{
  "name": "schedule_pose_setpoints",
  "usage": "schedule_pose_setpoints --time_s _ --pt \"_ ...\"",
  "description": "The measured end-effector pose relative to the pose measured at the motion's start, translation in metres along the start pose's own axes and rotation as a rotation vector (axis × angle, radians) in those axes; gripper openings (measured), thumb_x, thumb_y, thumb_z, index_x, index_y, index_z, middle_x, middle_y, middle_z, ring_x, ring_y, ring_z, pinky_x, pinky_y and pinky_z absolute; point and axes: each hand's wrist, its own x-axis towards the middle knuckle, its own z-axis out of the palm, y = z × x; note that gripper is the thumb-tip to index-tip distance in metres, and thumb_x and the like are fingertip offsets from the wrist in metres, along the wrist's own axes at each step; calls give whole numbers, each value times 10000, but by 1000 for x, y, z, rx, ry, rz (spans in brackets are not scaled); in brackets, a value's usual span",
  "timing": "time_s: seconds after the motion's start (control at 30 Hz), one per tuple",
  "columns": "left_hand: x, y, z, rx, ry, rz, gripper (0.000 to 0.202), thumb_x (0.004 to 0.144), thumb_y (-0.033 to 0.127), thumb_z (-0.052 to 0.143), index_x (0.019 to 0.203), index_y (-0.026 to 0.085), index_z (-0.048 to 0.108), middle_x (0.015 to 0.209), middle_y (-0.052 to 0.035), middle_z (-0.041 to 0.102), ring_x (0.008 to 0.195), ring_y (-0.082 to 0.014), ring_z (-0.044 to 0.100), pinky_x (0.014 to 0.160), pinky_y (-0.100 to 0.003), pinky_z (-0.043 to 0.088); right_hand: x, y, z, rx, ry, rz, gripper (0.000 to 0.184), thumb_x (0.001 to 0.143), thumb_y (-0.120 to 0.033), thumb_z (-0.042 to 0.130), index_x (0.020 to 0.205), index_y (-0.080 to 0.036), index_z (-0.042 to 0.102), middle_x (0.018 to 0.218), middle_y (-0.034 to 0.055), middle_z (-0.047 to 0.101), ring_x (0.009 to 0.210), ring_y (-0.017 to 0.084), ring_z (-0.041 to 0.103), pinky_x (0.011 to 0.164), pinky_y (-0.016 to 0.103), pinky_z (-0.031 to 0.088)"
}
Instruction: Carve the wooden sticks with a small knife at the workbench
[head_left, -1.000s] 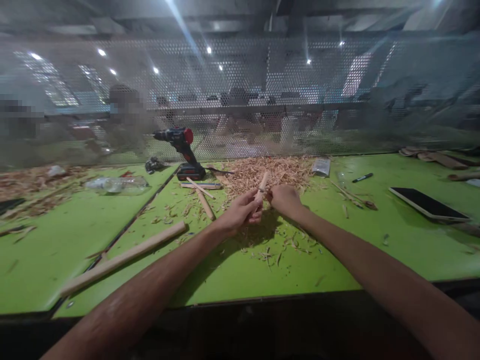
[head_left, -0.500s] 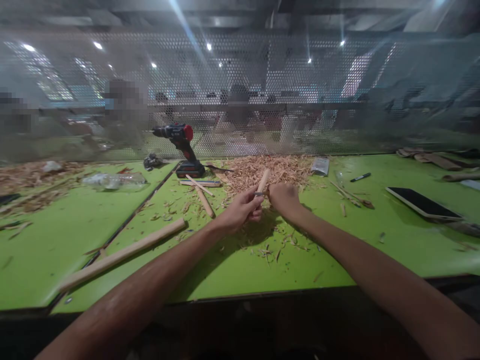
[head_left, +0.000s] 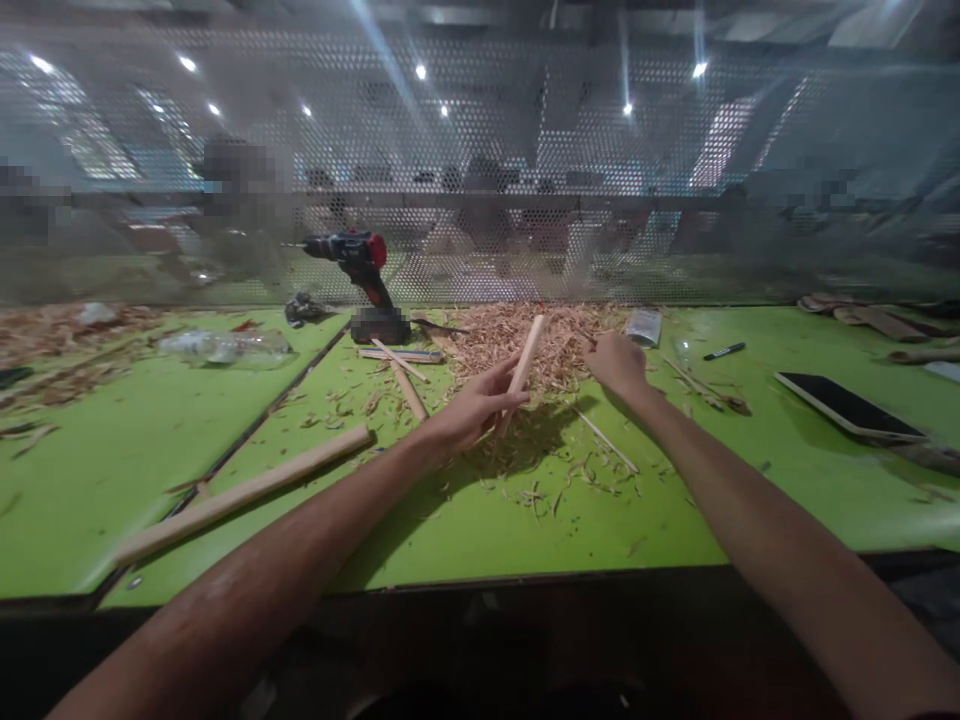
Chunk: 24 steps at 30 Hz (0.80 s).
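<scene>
My left hand (head_left: 480,405) is closed around a pale wooden stick (head_left: 528,352), which tilts up and away above the table. Off to the right, my right hand (head_left: 616,362) is closed in a fist, apart from the stick. It grips a small knife (head_left: 590,339), of which only a dark bit shows by the fingers. Beyond both hands spreads a heap of wood shavings (head_left: 491,335). A thin wood strip (head_left: 606,440) lies on the green table (head_left: 465,545) between my forearms.
A cordless drill (head_left: 367,285) stands at the back left. Wooden sticks lie near a thick wooden rod (head_left: 247,495) at left. A plastic bottle (head_left: 225,346) lies further left. On the right are a tablet (head_left: 847,405), a marker (head_left: 724,351) and a small packet (head_left: 643,327). A perforated screen (head_left: 510,250) closes the back.
My right hand has moved right, away from the stick, taking the knife off it. The stick now stands more exposed in my left hand. A thin strip has appeared on the table.
</scene>
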Motion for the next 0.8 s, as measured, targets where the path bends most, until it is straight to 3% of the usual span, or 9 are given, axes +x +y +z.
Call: schedule_pose_setpoints --time_s 0.1,0.2,0.27,0.37,0.47,0.6,0.8 --pt "4 2 -6 -124 78 -16 476 811 87 719 1272 159 623 1010 -73 636 823 -128 638 622 -204 521 -3 -10 -1 0 21 -112 334 924 -173 503 1190 -96 689 1171 230 678 969 252 634 790 321 440" --pt "6 5 -4 -179 177 -39 248 869 141 676 1116 130 665 911 -57 633 772 -126 632 663 -245 555 -7 -18 1 23 31 -271 530 857 -138 600 1384 -181 566 1369 179 576 1051 245 595 851 303 436" --pt "7 5 -1 -188 270 -34 116 887 181 669 986 122 678 868 -51 630 748 -122 620 673 -254 560 -8 -18 3 36 39 -339 549 851 -145 611 1396 -161 549 1371 172 563 1132 263 559 934 320 423" --pt "11 5 1 -174 414 -18 145 888 254 689 840 122 654 827 -49 633 700 -107 596 650 -238 545 -6 -14 6 66 63 -351 468 870 -132 542 1335 -149 587 1317 150 591 1143 255 554 966 338 425" --pt "14 5 -3 -130 519 10 199 849 304 740 831 138 630 819 -28 620 674 -94 569 625 -225 533 -2 -9 5 121 49 -335 402 860 -115 499 1228 -176 649 1199 115 657 1016 224 609 862 311 466" --pt "15 6 -8 -76 527 41 223 797 290 786 831 152 614 790 -7 592 670 -99 554 623 -244 547 -3 -10 -1 114 22 -371 290 860 -143 507 1024 -212 735 1051 95 692 946 234 619 802 321 468" --pt "11 5 -6 24 424 46 301 736 346 835 864 138 659 687 -3 597 601 -117 572 574 -247 496 -14 -26 -8 197 77 -489 339 896 -157 464 1061 -224 753 1012 83 690 945 227 612 803 326 466"
